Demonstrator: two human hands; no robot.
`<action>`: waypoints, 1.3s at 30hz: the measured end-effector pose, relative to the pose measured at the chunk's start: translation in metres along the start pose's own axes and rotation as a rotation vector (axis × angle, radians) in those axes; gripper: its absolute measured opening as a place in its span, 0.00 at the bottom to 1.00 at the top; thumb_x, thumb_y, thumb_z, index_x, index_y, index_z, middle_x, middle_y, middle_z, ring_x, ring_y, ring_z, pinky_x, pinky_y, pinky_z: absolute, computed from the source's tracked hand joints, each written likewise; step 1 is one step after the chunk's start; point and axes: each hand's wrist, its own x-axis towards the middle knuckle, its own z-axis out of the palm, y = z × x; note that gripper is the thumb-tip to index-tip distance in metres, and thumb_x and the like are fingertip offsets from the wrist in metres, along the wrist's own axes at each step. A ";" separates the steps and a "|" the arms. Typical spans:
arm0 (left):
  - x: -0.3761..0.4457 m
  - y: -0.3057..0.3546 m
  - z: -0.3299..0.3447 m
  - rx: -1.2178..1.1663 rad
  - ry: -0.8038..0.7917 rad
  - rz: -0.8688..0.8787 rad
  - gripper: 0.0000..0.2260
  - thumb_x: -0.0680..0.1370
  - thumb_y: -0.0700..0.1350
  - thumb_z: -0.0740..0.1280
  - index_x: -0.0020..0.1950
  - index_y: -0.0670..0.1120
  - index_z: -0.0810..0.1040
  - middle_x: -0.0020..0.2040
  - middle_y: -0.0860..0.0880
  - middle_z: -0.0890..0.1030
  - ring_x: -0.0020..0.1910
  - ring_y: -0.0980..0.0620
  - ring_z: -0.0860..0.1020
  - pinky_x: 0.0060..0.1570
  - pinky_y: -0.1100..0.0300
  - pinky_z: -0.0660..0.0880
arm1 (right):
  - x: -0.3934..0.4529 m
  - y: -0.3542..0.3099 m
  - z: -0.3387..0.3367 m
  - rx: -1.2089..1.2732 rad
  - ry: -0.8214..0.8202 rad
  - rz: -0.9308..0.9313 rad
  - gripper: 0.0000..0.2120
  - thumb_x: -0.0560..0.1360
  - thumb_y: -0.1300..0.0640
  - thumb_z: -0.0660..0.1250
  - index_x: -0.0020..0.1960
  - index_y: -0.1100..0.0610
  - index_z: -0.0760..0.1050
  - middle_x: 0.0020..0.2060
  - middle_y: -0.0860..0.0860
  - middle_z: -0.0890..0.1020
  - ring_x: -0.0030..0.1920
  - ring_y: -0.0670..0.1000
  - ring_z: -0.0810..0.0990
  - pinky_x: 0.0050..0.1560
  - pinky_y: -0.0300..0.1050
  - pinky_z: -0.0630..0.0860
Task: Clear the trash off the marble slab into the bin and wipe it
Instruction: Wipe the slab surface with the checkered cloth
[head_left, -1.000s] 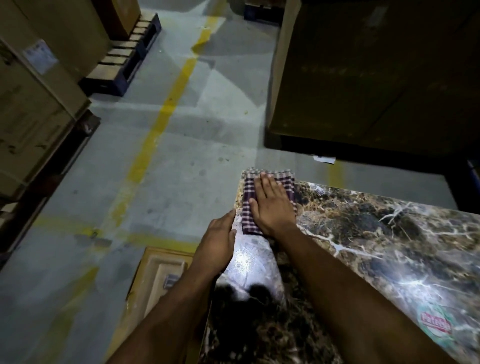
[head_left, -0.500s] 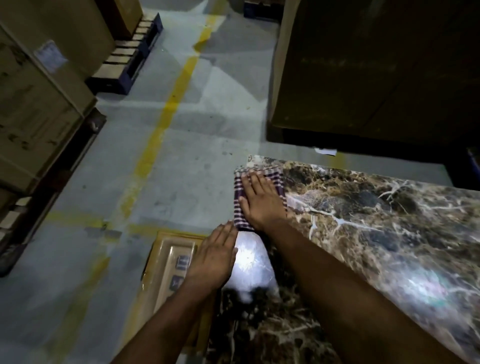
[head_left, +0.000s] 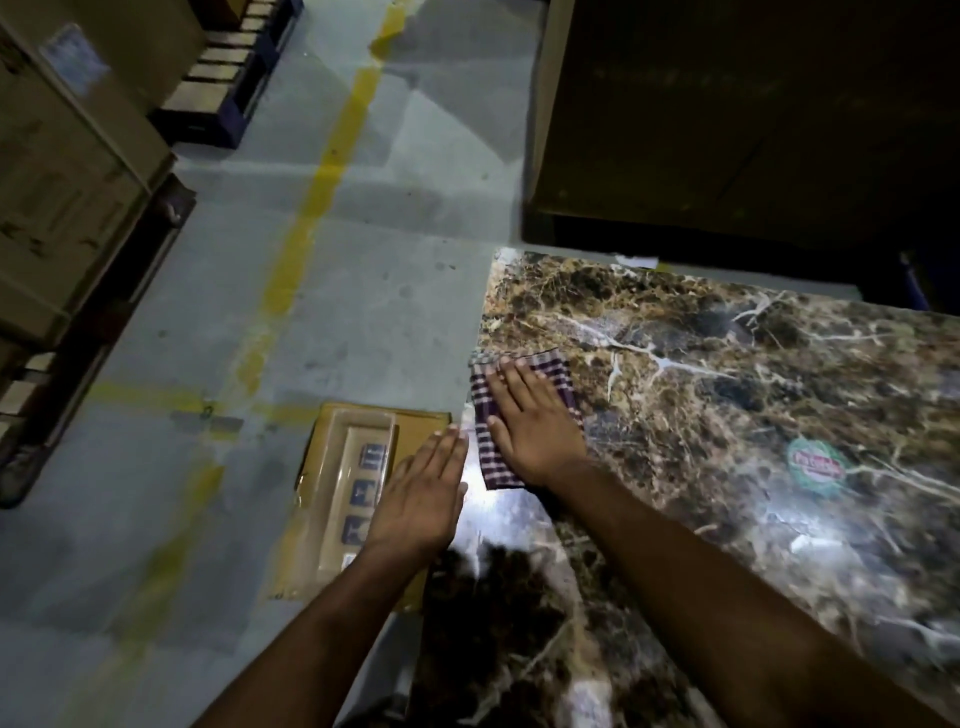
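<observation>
Right hand (head_left: 535, 431) pressed flat, fingers spread, on a checked cloth (head_left: 491, 452) at the marble slab's (head_left: 727, 415) left edge; left hand (head_left: 421, 499) open alongside.

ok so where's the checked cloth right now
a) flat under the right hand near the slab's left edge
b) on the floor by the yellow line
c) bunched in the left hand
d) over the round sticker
a: the checked cloth lies flat on the marble slab under the open right hand, near its left edge; the left hand is beside it, empty.
</observation>
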 end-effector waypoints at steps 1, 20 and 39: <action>-0.008 0.000 0.002 -0.011 0.002 0.006 0.30 0.81 0.56 0.40 0.83 0.50 0.48 0.83 0.52 0.49 0.82 0.52 0.51 0.76 0.53 0.56 | -0.007 0.004 0.000 -0.012 -0.010 0.005 0.30 0.84 0.43 0.46 0.83 0.52 0.48 0.82 0.54 0.54 0.82 0.54 0.47 0.81 0.53 0.43; -0.116 0.000 0.033 -0.031 0.019 -0.045 0.27 0.85 0.51 0.54 0.83 0.49 0.52 0.83 0.51 0.55 0.81 0.51 0.56 0.75 0.52 0.58 | -0.115 -0.083 0.025 -0.008 -0.083 -0.002 0.32 0.84 0.42 0.42 0.83 0.54 0.41 0.82 0.55 0.46 0.82 0.54 0.41 0.81 0.54 0.41; -0.208 0.017 0.042 0.052 -0.032 -0.120 0.30 0.82 0.39 0.58 0.83 0.53 0.53 0.83 0.53 0.54 0.81 0.48 0.51 0.73 0.47 0.59 | -0.176 -0.111 0.032 0.055 -0.035 0.125 0.32 0.84 0.44 0.46 0.83 0.54 0.42 0.82 0.55 0.46 0.82 0.55 0.41 0.80 0.54 0.39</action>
